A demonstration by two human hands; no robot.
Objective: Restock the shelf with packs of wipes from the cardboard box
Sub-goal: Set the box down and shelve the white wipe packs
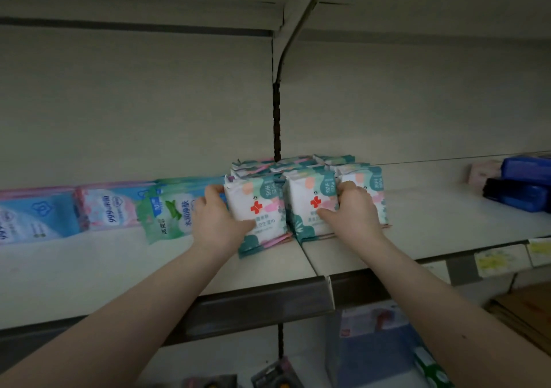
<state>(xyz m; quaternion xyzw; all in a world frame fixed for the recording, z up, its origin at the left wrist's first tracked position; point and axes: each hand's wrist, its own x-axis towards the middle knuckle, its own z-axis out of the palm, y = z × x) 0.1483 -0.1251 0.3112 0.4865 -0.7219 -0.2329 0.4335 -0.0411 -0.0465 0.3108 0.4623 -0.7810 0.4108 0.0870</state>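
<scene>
Spanning the middle of the frame from edge to edge, the pale flat metal shelf [417, 226] carries all stock in view; its dark front rail [256, 301] runs below the forearms. At frame centre stands the block of white-and-teal soft plastic packs of wipes with red crosses [298, 167], several rows deep against the grey back panel [149, 104]. Left of centre lies a row of blue and pink flat wipe packs [89, 208], with a green leaf-printed pack [173, 211] leaning forward at its end. At the right edge sit dark blue packets [515, 196]. The left hand [219, 217] grips the left front pack [262, 208], fingers curled round its upper left corner, thumb on the face. The right hand [353, 205] grips the middle front pack [308, 199], fingers hooked over its right edge, thumb on the face. Hazards: the left front pack projects forward of its neighbours, so uneven pushing would likely topple the soft upright packs or splay the row. The left hand lies just beside the green leaf-printed pack, so a sideways shift could dislodge it. Clearance: bare shelf extends right of the block to the dark blue packets and forward to the rail; free height above is ample. A brown board [524, 307] at lower right may be the cardboard box; this cannot be confirmed.
</scene>
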